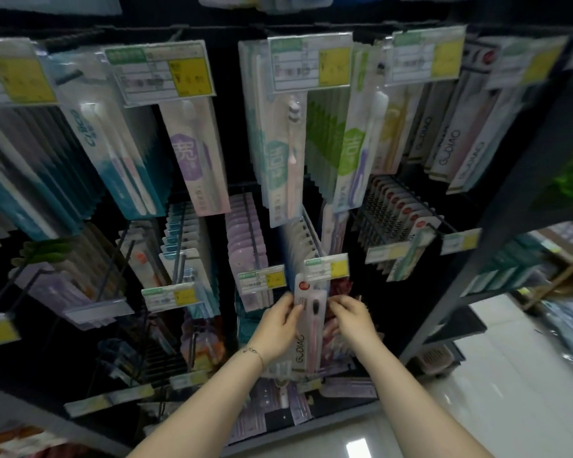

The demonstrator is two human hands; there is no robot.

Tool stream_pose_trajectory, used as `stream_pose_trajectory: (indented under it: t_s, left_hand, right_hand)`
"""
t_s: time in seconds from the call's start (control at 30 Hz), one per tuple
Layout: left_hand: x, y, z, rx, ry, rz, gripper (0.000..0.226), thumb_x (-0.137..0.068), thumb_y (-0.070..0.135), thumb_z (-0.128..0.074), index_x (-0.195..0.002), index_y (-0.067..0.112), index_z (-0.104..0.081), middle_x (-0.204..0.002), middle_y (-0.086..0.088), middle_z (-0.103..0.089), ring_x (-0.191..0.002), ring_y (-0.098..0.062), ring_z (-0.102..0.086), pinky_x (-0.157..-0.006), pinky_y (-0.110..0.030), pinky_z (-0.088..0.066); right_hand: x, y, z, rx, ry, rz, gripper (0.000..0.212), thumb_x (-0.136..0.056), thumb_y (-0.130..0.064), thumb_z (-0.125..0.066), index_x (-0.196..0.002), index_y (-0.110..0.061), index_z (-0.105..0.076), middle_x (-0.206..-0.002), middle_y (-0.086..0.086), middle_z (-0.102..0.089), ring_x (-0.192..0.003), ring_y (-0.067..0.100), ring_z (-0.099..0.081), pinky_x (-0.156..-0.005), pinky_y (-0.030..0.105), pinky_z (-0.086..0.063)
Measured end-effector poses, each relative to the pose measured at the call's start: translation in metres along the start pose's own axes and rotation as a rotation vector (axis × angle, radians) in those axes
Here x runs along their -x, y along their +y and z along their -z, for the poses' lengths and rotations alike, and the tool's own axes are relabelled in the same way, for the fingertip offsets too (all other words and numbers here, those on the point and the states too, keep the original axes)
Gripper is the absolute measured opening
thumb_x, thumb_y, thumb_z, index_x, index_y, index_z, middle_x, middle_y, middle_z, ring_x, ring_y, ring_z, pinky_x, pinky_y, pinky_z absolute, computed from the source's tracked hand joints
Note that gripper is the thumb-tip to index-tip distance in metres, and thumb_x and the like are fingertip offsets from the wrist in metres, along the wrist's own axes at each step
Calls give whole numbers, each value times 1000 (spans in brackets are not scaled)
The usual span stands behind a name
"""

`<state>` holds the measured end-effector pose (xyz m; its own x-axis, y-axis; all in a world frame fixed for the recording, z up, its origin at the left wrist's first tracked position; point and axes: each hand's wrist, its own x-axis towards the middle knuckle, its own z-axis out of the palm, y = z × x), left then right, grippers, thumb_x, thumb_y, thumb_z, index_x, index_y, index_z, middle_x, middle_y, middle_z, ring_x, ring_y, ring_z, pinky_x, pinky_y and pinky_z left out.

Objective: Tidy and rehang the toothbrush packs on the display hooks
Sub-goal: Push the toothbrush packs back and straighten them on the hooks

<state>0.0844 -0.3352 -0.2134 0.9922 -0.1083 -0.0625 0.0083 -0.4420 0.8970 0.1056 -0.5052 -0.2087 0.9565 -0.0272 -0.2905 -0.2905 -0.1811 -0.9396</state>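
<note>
A long white toothbrush pack (306,328) with a pink brush, a red dot near its top and "GUDIAO" down its side hangs upright in the middle row, just under a price tag (326,266) at a hook's tip. My left hand (278,325) grips the pack's left edge, thumb on the front. On the other side, my right hand (353,317) pinches the right edge near the top. The hook (311,231) above carries several similar white packs behind the tag.
Rows of toothbrush packs hang on hooks across the dark display, with yellow and green price tags (260,280) at the hook ends. A dark shelf upright (497,226) stands on the right. Pale floor tiles (510,391) lie at the lower right.
</note>
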Motion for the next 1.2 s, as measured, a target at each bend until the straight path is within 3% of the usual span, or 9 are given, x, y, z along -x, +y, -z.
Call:
stream_pose_trajectory:
  t_s: [0.1,0.17,0.3,0.37,0.47,0.57,0.73,0.9,1.2]
  left_hand:
    - [-8,11,-12,-31,-10,-58,17,-106,29,-45,-117,25,-58,-108,3,-69,-84,-3,-66,-83,-33,-56]
    - [-14,17,-24,-33,-30,-38,21,-106,32,-46,-118,22,-59,-103,-2,-71,-77,-8,-69,-80,-40,-59]
    - [-32,26,-51,-14,-29,38,22,-104,35,-49,-97,18,-61,-84,-11,-70,-71,-20,-70,-80,-48,-58]
    - [-42,32,-66,11,-31,60,25,-104,36,-49,-104,14,-62,-88,-15,-71,-73,-25,-70,-79,-50,-58]
    - [-58,46,-89,20,-47,42,24,-106,33,-46,-122,19,-56,-94,-10,-71,-69,-19,-68,-75,-41,-60]
    - [-71,62,-112,34,-48,-5,18,-106,31,-46,-121,28,-55,-100,-3,-73,-76,-22,-71,-77,-41,-60]
    - [-93,74,-146,73,-33,-19,19,-105,27,-49,-116,40,-56,-114,11,-69,-104,-1,-65,-95,-29,-54]
    - [-106,72,-167,67,-46,2,25,-105,30,-46,-126,42,-53,-118,10,-68,-105,-1,-66,-101,-31,-52]
    - [-132,94,-182,177,53,78,17,-102,38,-50,-115,37,-62,-111,3,-71,-97,-7,-70,-98,-42,-55]
  right_hand:
    - [-2,6,11,-88,-9,-8,21,-101,-13,-48,-95,-8,-67,-67,5,-72,-48,24,-61,-60,38,-48]
    - [-4,9,23,-118,-16,-14,25,-102,-16,-47,-93,-9,-68,-70,8,-72,-47,24,-59,-54,35,-46]
    - [-15,14,54,-175,-19,-26,30,-104,-20,-44,-91,-9,-69,-71,12,-70,-47,24,-59,-53,33,-46]
    - [-21,14,70,-176,-22,-24,28,-103,-20,-46,-90,-9,-68,-69,10,-69,-46,23,-58,-55,33,-45]
    - [-33,13,99,-192,-12,-16,23,-100,-14,-50,-86,-7,-66,-69,12,-66,-46,20,-57,-51,30,-43]
    - [-45,12,129,-183,7,8,20,-98,-12,-54,-83,-8,-67,-66,6,-67,-53,17,-61,-51,25,-44]
    - [-69,12,168,-173,0,48,20,-97,-2,-53,-84,-6,-68,-73,7,-66,-64,16,-64,-57,23,-50]
    - [-90,21,187,-121,-30,58,23,-95,0,-52,-81,-7,-68,-80,14,-65,-76,29,-63,-67,35,-50]
    - [-104,14,195,-162,47,87,23,-103,-17,-44,-99,-12,-66,-84,6,-69,-75,19,-64,-72,34,-52]
